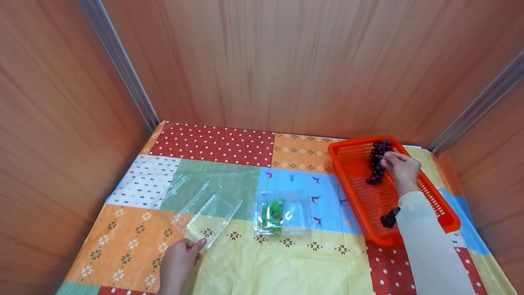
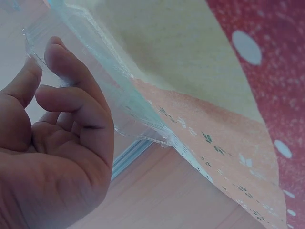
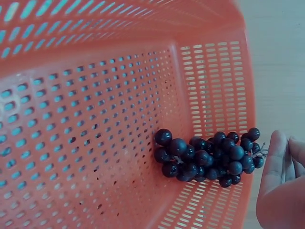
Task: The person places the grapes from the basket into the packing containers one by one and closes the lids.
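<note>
My left hand point(image 1: 180, 260) pinches the near corner of a clear plastic lid point(image 1: 209, 215) between thumb and forefinger. In the left wrist view, thumb and forefinger meet at the thin clear edge. A clear plastic box point(image 1: 298, 217) sits right of the lid, with a bunch of green grapes point(image 1: 273, 214) in its left half. Over the orange basket point(image 1: 351, 196), my right hand point(image 1: 403, 170) pinches the stem of a bunch of dark grapes point(image 3: 209, 160). That bunch hangs inside the basket's far end, and the right wrist view shows the stem at the fingertips.
A patchwork cloth point(image 1: 286, 270) covers the table. Wood-grained panels point(image 1: 286, 65) stand at the back and both sides, joined by metal corner strips. The basket has perforated walls and floor. A small black device point(image 1: 389, 218) is on the right wrist.
</note>
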The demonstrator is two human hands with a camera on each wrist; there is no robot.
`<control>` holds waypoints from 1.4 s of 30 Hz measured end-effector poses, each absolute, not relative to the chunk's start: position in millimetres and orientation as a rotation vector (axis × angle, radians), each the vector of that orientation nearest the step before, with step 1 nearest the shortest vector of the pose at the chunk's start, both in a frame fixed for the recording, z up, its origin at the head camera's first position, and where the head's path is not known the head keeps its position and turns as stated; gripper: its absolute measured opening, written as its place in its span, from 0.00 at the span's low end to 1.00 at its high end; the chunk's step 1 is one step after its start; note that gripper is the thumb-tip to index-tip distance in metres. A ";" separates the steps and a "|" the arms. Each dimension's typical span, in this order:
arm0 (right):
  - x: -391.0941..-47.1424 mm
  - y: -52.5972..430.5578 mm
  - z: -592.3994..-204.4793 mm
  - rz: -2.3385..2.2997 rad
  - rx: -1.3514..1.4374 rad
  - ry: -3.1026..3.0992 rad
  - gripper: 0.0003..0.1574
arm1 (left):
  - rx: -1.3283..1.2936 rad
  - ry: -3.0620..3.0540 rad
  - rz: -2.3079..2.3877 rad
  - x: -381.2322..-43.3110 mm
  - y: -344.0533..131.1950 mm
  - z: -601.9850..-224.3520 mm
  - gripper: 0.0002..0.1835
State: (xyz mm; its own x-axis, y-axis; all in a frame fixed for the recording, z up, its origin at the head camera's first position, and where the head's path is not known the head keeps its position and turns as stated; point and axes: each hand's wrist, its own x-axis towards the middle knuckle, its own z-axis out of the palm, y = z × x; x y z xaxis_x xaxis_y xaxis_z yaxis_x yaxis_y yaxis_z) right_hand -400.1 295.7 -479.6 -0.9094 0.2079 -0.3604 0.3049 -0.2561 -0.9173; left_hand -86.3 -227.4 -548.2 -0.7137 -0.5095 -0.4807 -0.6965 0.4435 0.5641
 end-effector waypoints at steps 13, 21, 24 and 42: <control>-419.0 304.9 -492.4 -2.388 0.751 1.823 0.24 | -1.063 2.443 1.159 -88.9 -229.4 -552.3 0.22; -426.2 308.3 -491.5 -2.400 0.742 1.830 0.31 | -1.057 2.415 1.216 -90.5 -231.8 -553.6 0.22; -430.8 303.6 -489.9 -2.381 0.716 1.851 0.34 | -1.072 2.388 1.221 -90.2 -233.0 -554.4 0.22; -451.5 299.7 -483.6 -2.365 0.681 1.875 0.36 | -1.083 2.358 1.265 -90.4 -234.2 -552.1 0.20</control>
